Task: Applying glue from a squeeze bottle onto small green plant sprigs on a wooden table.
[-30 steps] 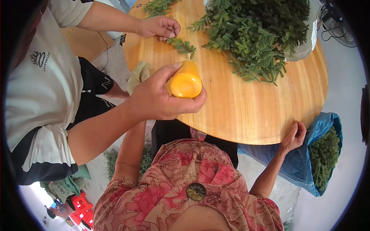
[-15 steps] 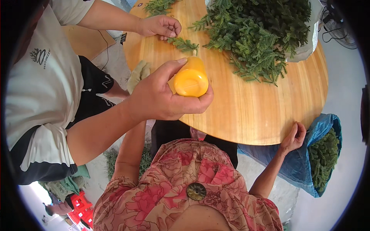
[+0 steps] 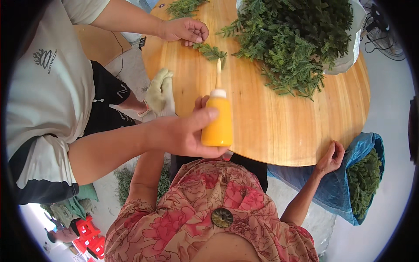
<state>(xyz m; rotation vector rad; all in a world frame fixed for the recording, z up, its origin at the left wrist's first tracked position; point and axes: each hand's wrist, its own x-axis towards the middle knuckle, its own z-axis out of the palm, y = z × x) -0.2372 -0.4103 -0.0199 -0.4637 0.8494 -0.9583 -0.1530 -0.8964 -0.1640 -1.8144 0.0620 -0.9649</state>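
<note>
Round table [image 3: 270,126] is heaped with sprigs [image 3: 288,48]; right hand [image 3: 330,158] is curled narrow at its near-right edge; gloved left hand [image 3: 160,92], by its left edge, cannot be judged wide or narrow

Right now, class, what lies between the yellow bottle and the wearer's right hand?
In the head view, only bare wooden tabletop shows between the yellow bottle and the wearer's right hand.

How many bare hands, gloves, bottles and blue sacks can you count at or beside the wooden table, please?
Bare hands: 3 (wearer's right hand, co-worker's left hand, co-worker's right hand)
Pale glove: 1
Yellow bottle: 1
Blue sack: 1
Total: 6
</note>
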